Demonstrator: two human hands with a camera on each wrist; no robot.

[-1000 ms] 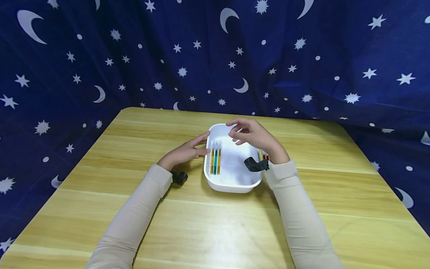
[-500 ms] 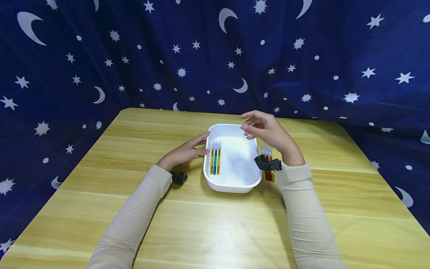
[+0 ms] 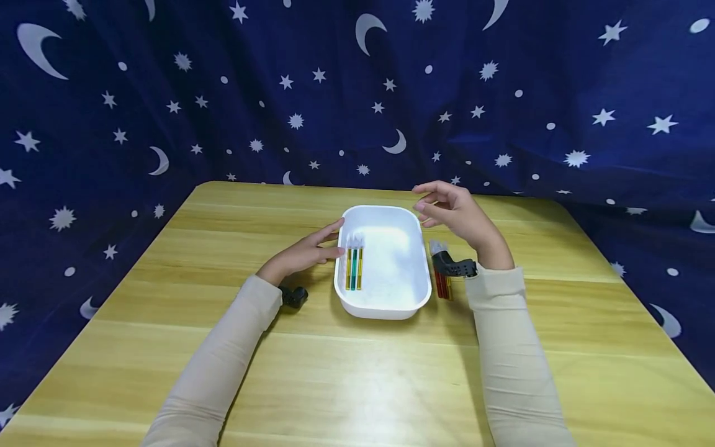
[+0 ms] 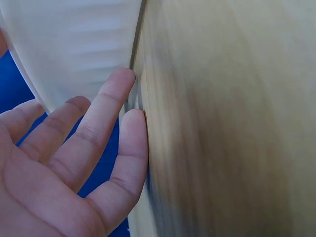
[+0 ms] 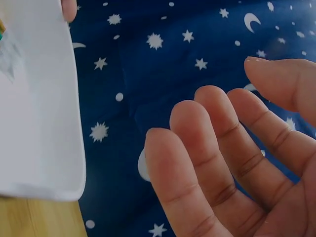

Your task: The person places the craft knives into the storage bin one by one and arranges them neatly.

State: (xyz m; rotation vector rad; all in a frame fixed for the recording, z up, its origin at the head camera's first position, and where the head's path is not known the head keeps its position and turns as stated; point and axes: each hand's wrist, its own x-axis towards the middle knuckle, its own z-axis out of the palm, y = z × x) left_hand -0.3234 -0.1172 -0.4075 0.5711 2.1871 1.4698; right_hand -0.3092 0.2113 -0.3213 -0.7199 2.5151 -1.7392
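Note:
A white plastic tray (image 3: 391, 267) rests on the table. Inside, along its left wall, lie three slim pen-like sticks (image 3: 354, 267), gold, green and gold, each with a clear cap. My left hand (image 3: 301, 251) is at the tray's left rim, thumb and fingers extended; the left wrist view has its fingers (image 4: 111, 96) against the ribbed outer wall. Beyond the tray's far right corner, my right hand (image 3: 460, 214) hovers empty with loosely bent fingers (image 5: 170, 163). Similar red and gold capped sticks (image 3: 442, 285) lie right of the tray, partly hidden by the right wrist's camera.
The wooden table (image 3: 357, 379) extends on all sides of the tray. A dark blue curtain (image 3: 335, 93) with moons and stars hangs behind it. Black wrist cameras (image 3: 455, 266) sit below both hands.
My right hand has moved from over the tray to the right and slightly back, uncovering the red and gold sticks. My left hand stays at the rim.

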